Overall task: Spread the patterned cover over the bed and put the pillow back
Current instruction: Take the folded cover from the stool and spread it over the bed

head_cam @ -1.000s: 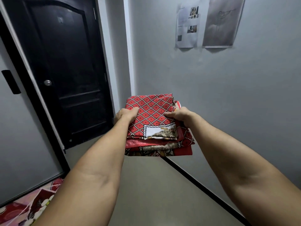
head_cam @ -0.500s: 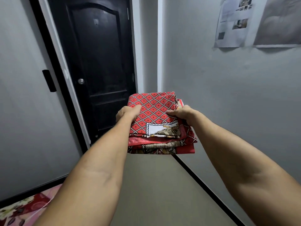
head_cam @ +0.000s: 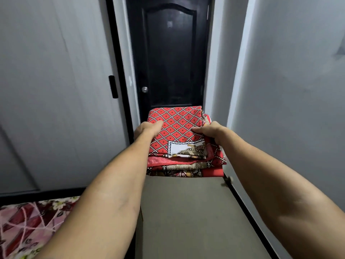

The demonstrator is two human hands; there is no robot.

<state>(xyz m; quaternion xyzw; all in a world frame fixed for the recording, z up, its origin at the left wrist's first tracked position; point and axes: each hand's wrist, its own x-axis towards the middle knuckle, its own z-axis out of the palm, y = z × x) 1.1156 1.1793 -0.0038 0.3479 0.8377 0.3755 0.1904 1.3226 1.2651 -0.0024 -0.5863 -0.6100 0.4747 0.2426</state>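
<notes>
At chest height | both hands' fingers [head_cam: 158, 124] clenched on folded patterned cover [head_cam: 177, 126]

Single head-worn wide-angle view, facing forward and slightly down along both outstretched forearms; close to hands [head_cam: 186, 129], black door [head_cam: 169, 58] straight ahead, bed [head_cam: 28, 225] corner at lower left

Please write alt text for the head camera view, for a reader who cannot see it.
Two bare hands, left hand and right hand, hold a folded red diamond-patterned cloth cover before a closed black door. A floral bedspread shows lower left.
</notes>
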